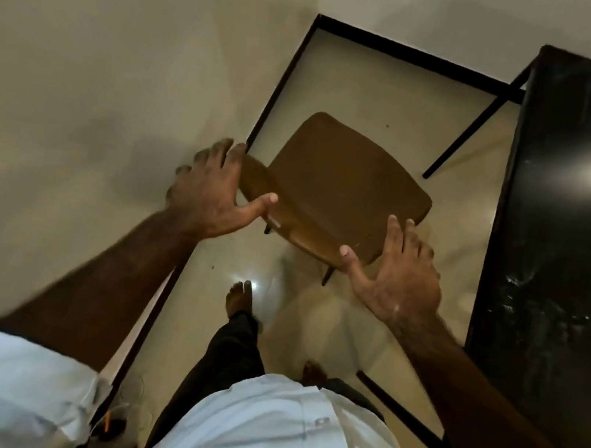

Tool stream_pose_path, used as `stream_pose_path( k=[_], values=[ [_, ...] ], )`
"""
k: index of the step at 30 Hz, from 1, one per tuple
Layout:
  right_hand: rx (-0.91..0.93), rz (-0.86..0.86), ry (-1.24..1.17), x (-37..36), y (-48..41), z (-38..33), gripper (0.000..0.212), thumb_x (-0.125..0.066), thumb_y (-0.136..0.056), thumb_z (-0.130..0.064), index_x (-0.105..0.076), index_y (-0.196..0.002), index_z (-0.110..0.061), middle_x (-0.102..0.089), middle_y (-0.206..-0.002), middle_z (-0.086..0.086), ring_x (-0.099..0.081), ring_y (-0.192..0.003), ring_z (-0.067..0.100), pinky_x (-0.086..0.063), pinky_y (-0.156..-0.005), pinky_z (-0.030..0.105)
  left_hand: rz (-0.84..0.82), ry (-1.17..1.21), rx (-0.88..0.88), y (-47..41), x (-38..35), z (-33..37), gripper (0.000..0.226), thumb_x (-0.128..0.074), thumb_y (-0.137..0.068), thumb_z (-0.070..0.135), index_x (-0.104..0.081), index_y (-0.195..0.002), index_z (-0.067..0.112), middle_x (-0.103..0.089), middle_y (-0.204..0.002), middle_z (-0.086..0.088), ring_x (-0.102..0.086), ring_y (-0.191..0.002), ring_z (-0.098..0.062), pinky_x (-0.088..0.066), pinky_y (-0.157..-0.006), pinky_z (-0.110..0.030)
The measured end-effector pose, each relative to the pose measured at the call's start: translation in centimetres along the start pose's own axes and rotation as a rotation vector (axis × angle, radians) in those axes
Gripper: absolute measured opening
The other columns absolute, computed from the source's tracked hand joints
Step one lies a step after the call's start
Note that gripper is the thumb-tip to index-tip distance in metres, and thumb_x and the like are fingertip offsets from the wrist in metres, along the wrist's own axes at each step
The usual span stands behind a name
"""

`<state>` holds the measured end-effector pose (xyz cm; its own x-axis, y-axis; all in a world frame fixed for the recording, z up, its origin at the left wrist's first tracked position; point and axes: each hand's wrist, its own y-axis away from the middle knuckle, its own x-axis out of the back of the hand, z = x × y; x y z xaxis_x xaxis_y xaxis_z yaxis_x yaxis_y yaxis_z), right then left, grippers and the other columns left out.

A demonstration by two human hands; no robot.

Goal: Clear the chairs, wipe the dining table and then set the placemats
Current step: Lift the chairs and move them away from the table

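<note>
The left hand (210, 191) and right hand (402, 275) flank the backrest of the brown chair (347, 178), likely ready to shift it away from the black dining table (575, 229) at the right edge. Their fingers are spread and straight, with the thumbs touching the backrest's top but not clamped on it. The chair stands at frame centre on pale floor, its seat smooth with rounded corners.

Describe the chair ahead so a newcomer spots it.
Start at the glossy black dining table on the right. Between it and the beige wall stands the brown chair. It is the only brown furniture, left hand and right hand at its backrest.
</note>
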<state>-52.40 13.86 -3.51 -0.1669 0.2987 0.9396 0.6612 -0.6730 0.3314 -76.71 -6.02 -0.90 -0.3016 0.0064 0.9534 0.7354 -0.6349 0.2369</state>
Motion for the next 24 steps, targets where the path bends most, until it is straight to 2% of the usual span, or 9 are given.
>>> stream_pose_path(
  k=[5,11,15,21,24],
  values=[
    [-0.181,-0.037,-0.028,1.7,-4.9,-3.7,0.118,-0.019,-0.088,-0.101,-0.001,-0.175,-0.024,-0.009,-0.183,0.014,-0.026,-0.162,0.045,-0.040,-0.123,0.059,-0.126,-0.116,-0.211,-10.3,1.9,-0.3,0.116,-0.047,-0.088,0.096,-0.016,-0.172,0.021,-0.019,-0.180,-0.014,-0.031,-0.160,-0.045,-0.039,-0.120,-0.072],
    [-0.347,-0.042,-0.111,1.5,-9.6,-4.8,0.118,-0.029,-0.087,-0.100,-0.007,-0.174,-0.023,-0.014,-0.181,0.014,-0.029,-0.160,0.048,-0.042,-0.120,0.063,-0.287,-0.181,-0.328,-18.7,-0.4,0.6,0.121,-0.047,-0.085,0.099,-0.012,-0.173,0.024,-0.018,-0.181,-0.013,-0.029,-0.162,-0.046,-0.033,-0.123,-0.072],
    [-0.443,-0.132,-0.167,0.0,-12.8,-3.5,0.118,-0.029,-0.087,-0.101,-0.006,-0.174,-0.025,-0.013,-0.182,0.012,-0.029,-0.159,0.047,-0.042,-0.118,0.063,-0.408,-0.238,-0.317,-22.7,-2.9,1.7,0.122,-0.049,-0.087,0.097,-0.005,-0.175,0.026,-0.010,-0.184,-0.010,-0.020,-0.166,-0.044,-0.027,-0.126,-0.073],
    [-0.562,-0.315,-0.251,-4.3,-16.2,-1.1,0.121,-0.039,-0.087,-0.099,-0.005,-0.175,-0.024,-0.010,-0.182,0.012,-0.026,-0.161,0.050,-0.043,-0.119,0.063,-0.549,-0.286,-0.194,-27.9,-7.4,1.2,0.128,-0.052,-0.082,0.099,-0.001,-0.175,0.028,-0.005,-0.185,-0.011,-0.015,-0.167,-0.048,-0.025,-0.125,-0.079],
    [-0.609,-0.351,-0.318,-6.4,-17.5,-0.1,0.120,-0.048,-0.085,-0.097,-0.014,-0.173,-0.023,-0.019,-0.179,0.015,-0.032,-0.157,0.053,-0.045,-0.116,0.065,-0.587,-0.296,-0.170,-29.9,-8.7,0.8,0.127,-0.057,-0.082,0.097,-0.004,-0.174,0.028,-0.006,-0.184,-0.012,-0.015,-0.166,-0.050,-0.028,-0.122,-0.080]
  ],
)
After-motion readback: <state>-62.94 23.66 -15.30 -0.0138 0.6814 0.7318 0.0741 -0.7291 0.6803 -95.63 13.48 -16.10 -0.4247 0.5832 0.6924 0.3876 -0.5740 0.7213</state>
